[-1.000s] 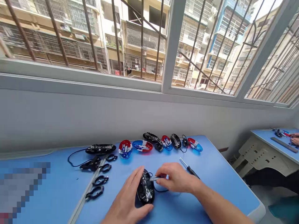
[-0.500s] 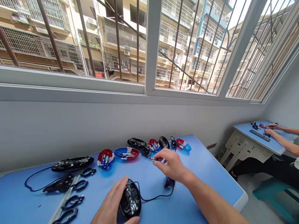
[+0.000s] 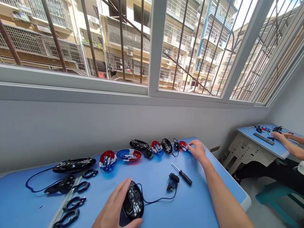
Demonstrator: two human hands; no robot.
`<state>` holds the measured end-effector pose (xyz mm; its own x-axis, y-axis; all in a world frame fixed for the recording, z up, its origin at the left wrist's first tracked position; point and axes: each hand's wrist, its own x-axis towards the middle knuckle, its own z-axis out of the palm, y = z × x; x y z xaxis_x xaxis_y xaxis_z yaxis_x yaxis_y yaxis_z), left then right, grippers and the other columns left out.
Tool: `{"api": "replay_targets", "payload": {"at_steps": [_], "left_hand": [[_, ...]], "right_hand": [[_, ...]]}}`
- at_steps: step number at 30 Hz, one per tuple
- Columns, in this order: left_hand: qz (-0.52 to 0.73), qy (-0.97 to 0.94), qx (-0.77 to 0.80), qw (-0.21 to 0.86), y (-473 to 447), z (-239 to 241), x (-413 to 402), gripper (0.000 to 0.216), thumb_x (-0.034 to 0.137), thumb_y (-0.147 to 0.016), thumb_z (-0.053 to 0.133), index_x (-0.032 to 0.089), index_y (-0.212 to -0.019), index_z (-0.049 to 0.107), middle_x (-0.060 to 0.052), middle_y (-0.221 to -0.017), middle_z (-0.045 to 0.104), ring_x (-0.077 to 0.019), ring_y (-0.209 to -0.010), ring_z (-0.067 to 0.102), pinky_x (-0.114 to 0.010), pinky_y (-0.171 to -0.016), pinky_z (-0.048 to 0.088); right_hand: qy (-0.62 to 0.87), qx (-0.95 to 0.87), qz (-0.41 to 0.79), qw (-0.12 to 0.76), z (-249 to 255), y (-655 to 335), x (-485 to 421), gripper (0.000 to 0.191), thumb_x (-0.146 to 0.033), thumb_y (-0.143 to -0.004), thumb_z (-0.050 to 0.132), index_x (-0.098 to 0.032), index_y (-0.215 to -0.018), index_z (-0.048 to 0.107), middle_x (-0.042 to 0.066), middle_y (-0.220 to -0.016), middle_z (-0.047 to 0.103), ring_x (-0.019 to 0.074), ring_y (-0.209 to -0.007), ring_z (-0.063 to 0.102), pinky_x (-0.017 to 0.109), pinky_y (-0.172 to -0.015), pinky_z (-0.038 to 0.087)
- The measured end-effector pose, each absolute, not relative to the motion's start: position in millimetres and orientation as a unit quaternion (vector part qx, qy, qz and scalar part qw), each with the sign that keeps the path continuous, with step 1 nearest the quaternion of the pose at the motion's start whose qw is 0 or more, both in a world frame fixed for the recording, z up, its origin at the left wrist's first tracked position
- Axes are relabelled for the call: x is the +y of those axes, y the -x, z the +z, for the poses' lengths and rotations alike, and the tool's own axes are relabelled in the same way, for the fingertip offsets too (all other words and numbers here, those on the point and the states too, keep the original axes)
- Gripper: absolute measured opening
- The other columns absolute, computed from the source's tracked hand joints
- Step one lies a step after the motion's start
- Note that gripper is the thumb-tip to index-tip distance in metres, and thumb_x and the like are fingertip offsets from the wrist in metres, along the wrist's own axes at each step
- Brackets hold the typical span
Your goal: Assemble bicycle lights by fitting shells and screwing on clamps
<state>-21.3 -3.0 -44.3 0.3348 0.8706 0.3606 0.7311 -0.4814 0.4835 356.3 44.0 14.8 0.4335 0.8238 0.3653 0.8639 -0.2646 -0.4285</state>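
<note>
Right hand now reaches the end bowl on the desk below windows, grip unclear; half-curled left hand clasps shell.

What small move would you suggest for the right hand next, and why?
Probably have the right hand open over the red-and-blue shell beside it, releasing anything pinched, though its grip is hard to make out: the hand is right at that shell, other coloured shells hold slim pieces, and the left hand cups the open black casing.
</note>
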Motion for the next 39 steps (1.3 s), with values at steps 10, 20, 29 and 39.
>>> {"api": "replay_targets", "payload": {"at_steps": [10,20,29,39], "left_hand": [[0.268,-0.837,0.466,0.098,19.8,-48.7,-7.7,0.081,0.037,-0.076,0.059,0.020,-0.147,0.027,-0.013,-0.149,0.040,-0.0342,-0.133,0.042,-0.041,-0.100,0.049],[0.315,-0.815,0.478,0.088,13.1,-50.9,-10.9,0.078,0.035,-0.073,0.056,0.021,-0.146,0.031,-0.012,-0.147,0.042,-0.0351,-0.131,0.044,-0.045,-0.101,0.047],[0.323,-0.810,0.478,0.108,8.6,-48.9,-13.7,0.080,0.032,-0.073,0.057,0.022,-0.146,0.027,-0.014,-0.147,0.040,-0.0356,-0.132,0.043,-0.046,-0.101,0.046],[0.318,-0.810,0.480,0.110,8.1,-46.1,-15.5,0.078,0.031,-0.074,0.056,0.022,-0.146,0.027,-0.014,-0.148,0.039,-0.0365,-0.132,0.042,-0.047,-0.100,0.046]], "right_hand": [[0.797,-0.559,-0.002,0.227,11.4,-360.5,41.7,0.013,-0.025,-0.087,0.058,-0.018,-0.088,0.069,0.006,-0.111,0.065,0.0216,-0.104,0.059,0.032,-0.081,0.047],[0.799,-0.571,0.022,0.187,9.8,-362.4,43.3,0.024,-0.032,-0.093,0.057,-0.017,-0.112,0.060,0.008,-0.118,0.061,0.0210,-0.102,0.061,0.042,-0.087,0.052],[0.795,-0.576,0.032,0.188,9.3,-363.7,44.0,0.024,-0.032,-0.094,0.056,-0.017,-0.113,0.060,0.008,-0.118,0.060,0.0206,-0.101,0.061,0.041,-0.086,0.052],[0.791,-0.570,0.013,0.220,8.2,-362.4,43.5,0.013,-0.026,-0.090,0.057,-0.018,-0.091,0.067,0.006,-0.110,0.065,0.0205,-0.103,0.059,0.035,-0.087,0.047]]}}
